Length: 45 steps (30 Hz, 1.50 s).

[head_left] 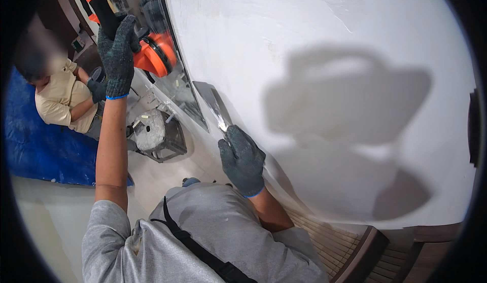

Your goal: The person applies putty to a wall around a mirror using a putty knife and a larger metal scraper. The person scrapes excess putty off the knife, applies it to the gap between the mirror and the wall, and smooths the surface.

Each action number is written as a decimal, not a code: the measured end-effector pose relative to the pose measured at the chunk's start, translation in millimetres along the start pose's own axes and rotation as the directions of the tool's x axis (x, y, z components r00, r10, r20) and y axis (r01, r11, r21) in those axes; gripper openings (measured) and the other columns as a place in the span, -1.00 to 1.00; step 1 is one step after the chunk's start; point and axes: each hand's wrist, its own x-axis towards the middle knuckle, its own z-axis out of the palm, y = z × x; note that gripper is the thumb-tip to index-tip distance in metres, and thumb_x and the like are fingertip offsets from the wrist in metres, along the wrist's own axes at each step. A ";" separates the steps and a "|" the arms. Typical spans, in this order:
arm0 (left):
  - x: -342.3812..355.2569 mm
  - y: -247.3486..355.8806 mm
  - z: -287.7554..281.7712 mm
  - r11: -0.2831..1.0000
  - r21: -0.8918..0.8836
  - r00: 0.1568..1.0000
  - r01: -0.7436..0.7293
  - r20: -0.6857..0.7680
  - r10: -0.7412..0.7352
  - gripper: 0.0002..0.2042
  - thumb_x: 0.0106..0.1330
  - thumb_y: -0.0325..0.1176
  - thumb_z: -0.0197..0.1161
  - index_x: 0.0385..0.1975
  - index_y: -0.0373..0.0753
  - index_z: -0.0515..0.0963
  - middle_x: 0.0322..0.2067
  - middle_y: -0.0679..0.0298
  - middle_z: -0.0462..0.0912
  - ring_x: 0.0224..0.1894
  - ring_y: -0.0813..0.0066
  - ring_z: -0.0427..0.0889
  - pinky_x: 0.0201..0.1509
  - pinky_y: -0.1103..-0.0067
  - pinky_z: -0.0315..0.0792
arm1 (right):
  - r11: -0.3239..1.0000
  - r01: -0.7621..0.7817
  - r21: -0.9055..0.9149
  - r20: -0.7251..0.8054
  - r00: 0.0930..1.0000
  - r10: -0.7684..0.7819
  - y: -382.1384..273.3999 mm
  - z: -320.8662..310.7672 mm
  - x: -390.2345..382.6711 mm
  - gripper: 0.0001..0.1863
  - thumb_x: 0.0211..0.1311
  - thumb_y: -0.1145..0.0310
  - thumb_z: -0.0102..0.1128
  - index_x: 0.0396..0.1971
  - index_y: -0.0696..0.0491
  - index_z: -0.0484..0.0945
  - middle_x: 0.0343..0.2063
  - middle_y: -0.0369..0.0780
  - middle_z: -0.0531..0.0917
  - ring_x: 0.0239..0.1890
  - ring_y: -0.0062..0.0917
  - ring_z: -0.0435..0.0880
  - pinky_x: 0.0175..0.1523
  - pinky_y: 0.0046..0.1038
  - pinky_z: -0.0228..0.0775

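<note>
Both my hands wear dark grey knit gloves with blue cuffs. My left hand (119, 55), raised at the upper left, has its fingers wrapped round the black grip of an orange-and-black tool (154, 55). The tool's round orange end with a black ring sits beside that hand, and its top is cut off by the view's edge. Lower, close to the white wall (329, 19), my right hand (241, 158) is closed on a putty knife (215, 108). Its metal blade points up and away along the wall; the handle is mostly hidden in the glove.
A glossy dark-edged panel (185, 93) stands left of the wall. Below it is a stained stool (154, 131) with small bits on top. At the left, another person (63, 100) in a beige shirt is beside a blue sheet (50, 153). Dark wooden furniture (362, 255) stands lower right.
</note>
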 end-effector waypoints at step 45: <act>-4.7 8.3 13.5 0.999 -0.052 0.998 -0.005 -0.068 0.002 -0.80 0.41 -0.40 0.37 -0.07 -0.29 0.58 -0.48 0.38 0.57 -0.56 0.67 0.50 -0.51 0.66 0.37 | 0.988 0.093 -0.126 -0.022 0.995 -0.096 -18.9 -7.3 26.3 -0.64 0.19 0.46 0.49 0.00 0.12 0.69 -0.19 -0.04 0.78 -0.23 -0.19 0.81 -0.11 -0.30 0.69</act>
